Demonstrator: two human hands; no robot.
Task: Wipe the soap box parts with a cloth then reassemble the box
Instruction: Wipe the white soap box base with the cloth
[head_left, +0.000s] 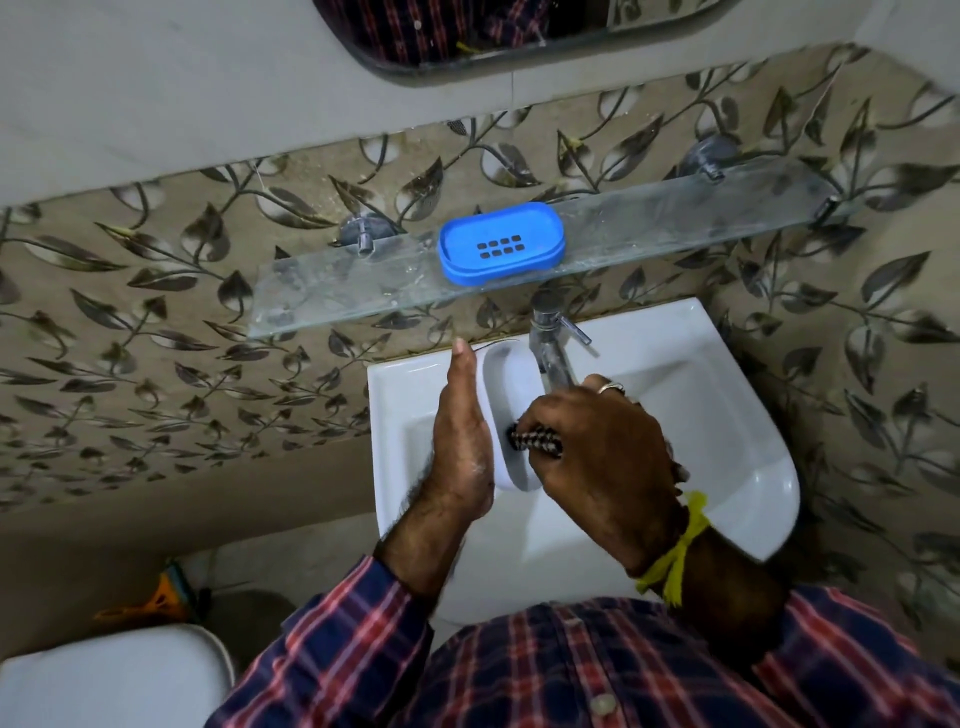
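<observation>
A blue soap box part (501, 243), an oval tray with drain slots, rests on the glass shelf (675, 218). Over the sink, my left hand (462, 436) lies flat along the left side of a white oval soap box part (511, 395) and steadies it. My right hand (602, 447) is closed on a dark checked cloth (535, 441) and presses it inside the white part, near its lower end. The lower edge of the white part is hidden by my right hand.
A chrome tap (553, 343) stands just right of the white part, over the white sink (727, 415). A mirror (498, 31) hangs above. A white toilet lid (114, 680) sits at lower left, with an orange object (156, 603) behind it.
</observation>
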